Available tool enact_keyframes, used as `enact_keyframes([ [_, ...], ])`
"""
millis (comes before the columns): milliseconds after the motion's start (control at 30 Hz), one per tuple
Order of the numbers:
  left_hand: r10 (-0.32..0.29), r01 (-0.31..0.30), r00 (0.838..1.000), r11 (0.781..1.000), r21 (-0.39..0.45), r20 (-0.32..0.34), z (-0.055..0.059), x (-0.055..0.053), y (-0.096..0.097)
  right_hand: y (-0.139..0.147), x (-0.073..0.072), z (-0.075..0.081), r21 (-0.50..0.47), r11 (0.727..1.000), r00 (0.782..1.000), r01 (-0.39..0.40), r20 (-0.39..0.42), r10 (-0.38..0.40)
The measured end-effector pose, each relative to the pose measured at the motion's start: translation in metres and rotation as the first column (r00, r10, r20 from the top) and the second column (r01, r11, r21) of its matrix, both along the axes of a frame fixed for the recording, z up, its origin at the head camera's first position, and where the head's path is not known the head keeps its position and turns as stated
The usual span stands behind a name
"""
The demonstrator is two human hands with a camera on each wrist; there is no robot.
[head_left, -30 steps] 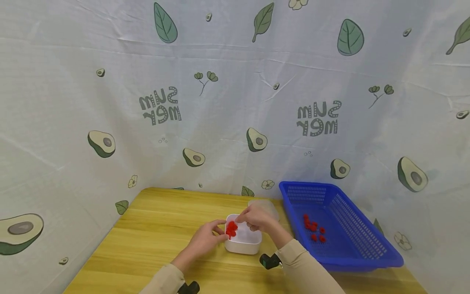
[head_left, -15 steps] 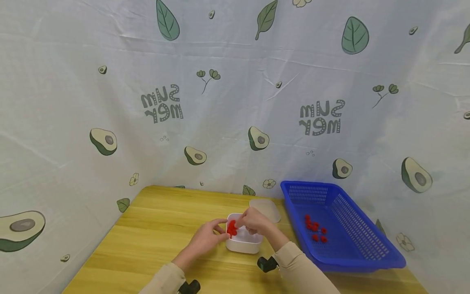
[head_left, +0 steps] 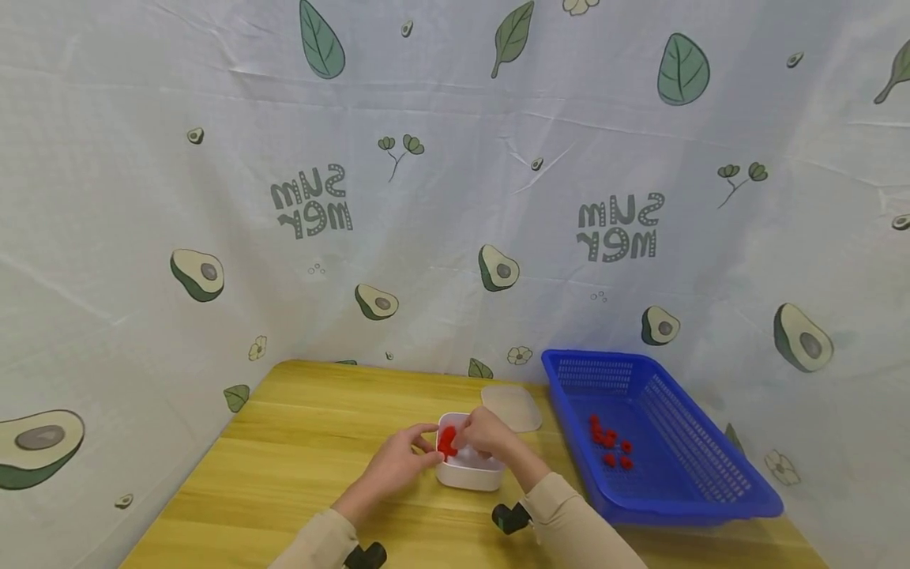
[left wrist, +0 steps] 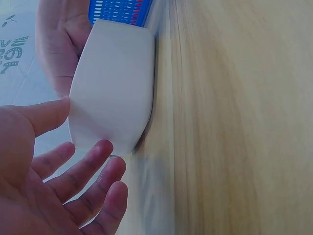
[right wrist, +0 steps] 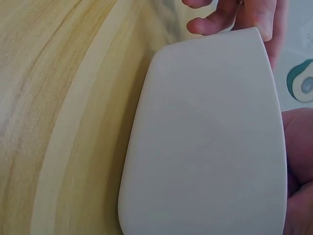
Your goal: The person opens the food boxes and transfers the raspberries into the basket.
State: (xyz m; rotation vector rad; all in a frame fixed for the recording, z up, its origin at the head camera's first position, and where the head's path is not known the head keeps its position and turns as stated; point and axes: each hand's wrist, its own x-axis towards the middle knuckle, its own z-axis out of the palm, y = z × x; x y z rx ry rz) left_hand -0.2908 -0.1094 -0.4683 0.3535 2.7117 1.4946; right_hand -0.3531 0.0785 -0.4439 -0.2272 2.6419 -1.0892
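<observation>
A white open-topped box stands on the wooden table, with small red pieces bunched at its left end. Their kind is too small to make out. My left hand holds the box at that end, thumb at the near corner and a finger at the far corner. In the left wrist view, the left thumb presses on the box's rim. My right hand reaches down into the box beside the red pieces. Its fingertips are hidden by the box wall in both wrist views, so whether they pinch anything is unseen.
Right of the box stands a blue plastic basket with several more small red pieces inside. A translucent lid lies flat behind the box. A patterned curtain hangs along the table's back and sides.
My right hand has moved left and lower into the box, closer to the red pieces, uncovering more of the lid. My left hand keeps its place on the box.
</observation>
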Motion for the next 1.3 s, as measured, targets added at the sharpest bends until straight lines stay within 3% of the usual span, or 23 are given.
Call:
enact_keyframes([
  [267, 0.000, 0.000, 1.000, 1.000, -0.001, -0.006, -0.001, -0.001, -0.001, -0.005, -0.002, -0.005, 0.038, 0.999, 1.000, 0.022, -0.012, -0.022],
  [633, -0.001, 0.001, 1.000, 1.000, -0.010, -0.012, -0.002, -0.001, 0.001, -0.006, 0.000, -0.011, 0.078, 0.996, 0.995, 0.040, -0.094, -0.033],
  [1067, 0.005, -0.005, 1.000, 1.000, -0.006, 0.000, 0.003, 0.003, 0.002, -0.007, 0.005, -0.014, 0.063, 0.998, 0.987, 0.027, -0.160, -0.017],
  [1300, 0.000, 0.000, 1.000, 1.000, -0.006, -0.009, 0.005, 0.004, 0.001, -0.006, 0.004, -0.015, 0.049, 0.998, 0.988, 0.032, -0.155, -0.024],
])
